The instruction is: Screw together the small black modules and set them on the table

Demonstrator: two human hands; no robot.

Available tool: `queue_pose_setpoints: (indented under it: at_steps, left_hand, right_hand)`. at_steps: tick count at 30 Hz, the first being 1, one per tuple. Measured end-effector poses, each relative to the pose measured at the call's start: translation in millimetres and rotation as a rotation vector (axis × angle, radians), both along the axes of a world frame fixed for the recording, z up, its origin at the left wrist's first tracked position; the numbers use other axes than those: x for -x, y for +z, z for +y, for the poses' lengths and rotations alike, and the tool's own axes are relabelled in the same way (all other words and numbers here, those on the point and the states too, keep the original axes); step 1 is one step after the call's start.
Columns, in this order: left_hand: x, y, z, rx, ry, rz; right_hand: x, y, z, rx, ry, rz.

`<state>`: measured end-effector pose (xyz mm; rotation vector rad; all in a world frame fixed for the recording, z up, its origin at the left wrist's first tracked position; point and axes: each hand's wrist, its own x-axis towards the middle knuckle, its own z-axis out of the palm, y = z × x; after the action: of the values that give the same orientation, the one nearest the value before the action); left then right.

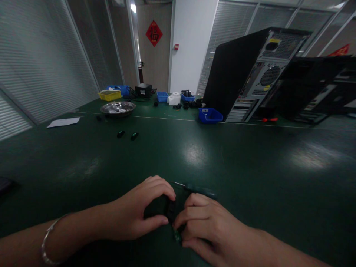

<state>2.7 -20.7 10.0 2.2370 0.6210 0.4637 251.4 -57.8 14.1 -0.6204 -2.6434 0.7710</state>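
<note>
My left hand [147, 207] curls around a small black plastic part [171, 209], its thumb and fingertips closed on the two ends. My right hand [207, 222] is pinched beside that part, with a small green circuit board [177, 236] between its thumb and fingers. Board and black part meet or nearly touch; the fingers hide the exact contact. Just beyond my right knuckles a screwdriver [200, 190] lies on the green table, its metal shaft pointing left. Farther off sit two small black pieces [120, 134] with green on top.
A round metal dish [118, 108] and a sheet of white paper [63, 122] lie at the far left. Along the back are a yellow tray [109, 95], a blue bin [210, 115] and small black parts. A black computer case [239, 74] stands at the back right.
</note>
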Motion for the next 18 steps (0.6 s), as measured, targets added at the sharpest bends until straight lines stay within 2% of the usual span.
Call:
queue_pose_setpoints:
  at_steps: [10, 18]
  left_hand:
    - [-0.2, -1.6, -0.4, -0.027, 0.005, -0.017]
    - [-1.9, 0.0, 0.3, -0.023, 0.005, -0.012]
  right_hand:
    - [2.6, -0.6, -3.5, -0.070, -0.067, -0.014]
    - [5.6, -6.1, -4.4, -0.005, -0.144, -0.053]
